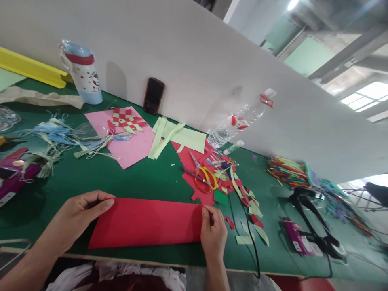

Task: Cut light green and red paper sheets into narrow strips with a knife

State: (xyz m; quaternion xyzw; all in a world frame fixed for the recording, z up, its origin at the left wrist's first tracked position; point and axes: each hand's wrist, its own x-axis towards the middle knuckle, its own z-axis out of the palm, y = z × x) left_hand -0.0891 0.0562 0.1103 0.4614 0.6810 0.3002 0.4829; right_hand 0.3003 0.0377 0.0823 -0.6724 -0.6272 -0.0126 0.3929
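Note:
A long strip of red paper [151, 222] spans the space between my two hands at the table's near edge. My left hand [86, 208] pinches its upper left corner between thumb and fingers. At the other end, my right hand [214, 226] is closed on the upper right corner, with the fingers partly hidden. Beyond the paper lie scissors with yellow handles [209, 178] and a dark, slim tool [195, 176], on top of red paper scraps [189, 182]. A woven red and pale green paper piece [125, 119] rests on a pink sheet [136, 145].
Against the wall stand a white and blue bottle [87, 76], a phone [153, 95] and a tilted clear plastic bottle [239, 121]. Blue tassels [54, 131] lie left. Paper offcuts [254, 208], a black cable [251, 238] and a black stand [315, 222] are right.

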